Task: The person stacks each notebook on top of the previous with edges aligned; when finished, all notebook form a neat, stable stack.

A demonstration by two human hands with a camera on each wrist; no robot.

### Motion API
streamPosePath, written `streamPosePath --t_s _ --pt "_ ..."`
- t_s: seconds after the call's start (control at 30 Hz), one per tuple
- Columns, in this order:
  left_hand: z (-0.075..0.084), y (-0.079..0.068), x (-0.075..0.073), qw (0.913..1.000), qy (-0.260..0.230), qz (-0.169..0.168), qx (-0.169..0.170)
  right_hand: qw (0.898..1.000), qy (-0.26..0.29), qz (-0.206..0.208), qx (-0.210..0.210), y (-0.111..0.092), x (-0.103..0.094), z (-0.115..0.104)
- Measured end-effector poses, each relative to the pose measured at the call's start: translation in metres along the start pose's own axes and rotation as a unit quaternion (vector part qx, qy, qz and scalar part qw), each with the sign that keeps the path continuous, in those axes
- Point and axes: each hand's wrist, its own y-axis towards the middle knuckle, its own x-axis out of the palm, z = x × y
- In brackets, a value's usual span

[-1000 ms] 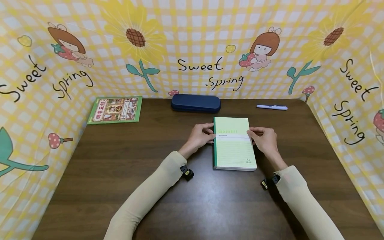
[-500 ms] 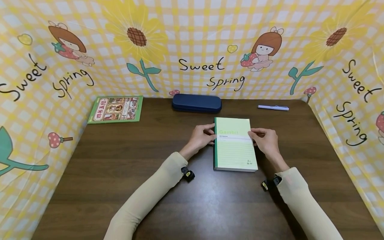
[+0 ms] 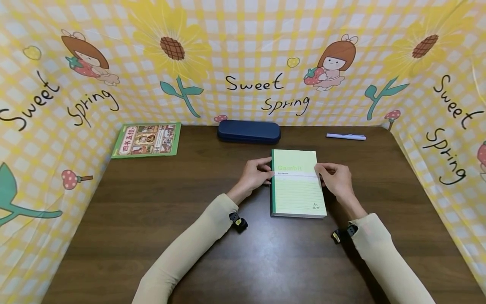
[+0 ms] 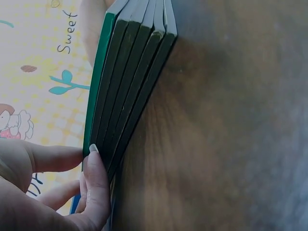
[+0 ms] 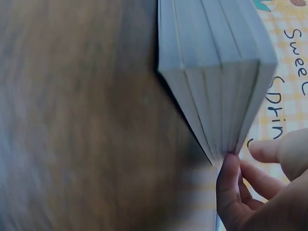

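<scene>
A stack of several notebooks (image 3: 298,190) lies on the table, its top cover pale green with a darker green spine on the left. My left hand (image 3: 252,174) is at the spine side, thumb and fingertips against the edges. In the left wrist view its thumb (image 4: 96,178) presses the layered spines (image 4: 122,91). On the opposite long side, my right hand (image 3: 337,179) touches the page edges. The right wrist view shows a fingertip (image 5: 230,168) against those edges (image 5: 211,96). Neither hand's fingers wrap round the stack.
A dark blue case (image 3: 248,131) sits at the back of the table, behind the stack. To its right is a lavender pen (image 3: 345,137); a green picture-covered book (image 3: 147,140) lies at the back left. Yellow checked cloth (image 3: 243,55) walls three sides.
The layers at the stack's near edge look more even than a second ago. Both hands keep nearly the same place at its sides.
</scene>
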Motion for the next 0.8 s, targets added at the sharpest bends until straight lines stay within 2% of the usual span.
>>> streamPosePath --t_s 0.23,0.43,0.57,0.7,0.8 --pt "0.001 -0.003 -0.002 0.9998 0.016 -0.011 -0.008 0.994 -0.058 -0.043 -0.079 -0.002 -0.008 0.0" --pt "0.003 -0.009 -0.007 0.9948 0.094 -0.026 0.029 0.975 -0.141 -0.067 -0.157 -0.008 -0.011 -0.003" --pt "0.003 -0.012 -0.013 0.9896 0.125 -0.059 0.043 0.964 -0.174 -0.093 -0.179 -0.014 -0.014 -0.006" --pt "0.002 -0.017 -0.024 0.9779 0.169 -0.096 0.076 0.954 -0.215 -0.105 -0.183 -0.021 -0.017 -0.01" --pt "0.0 -0.022 -0.033 0.9614 0.216 -0.119 0.122 0.944 -0.245 -0.105 -0.195 -0.027 -0.017 -0.012"
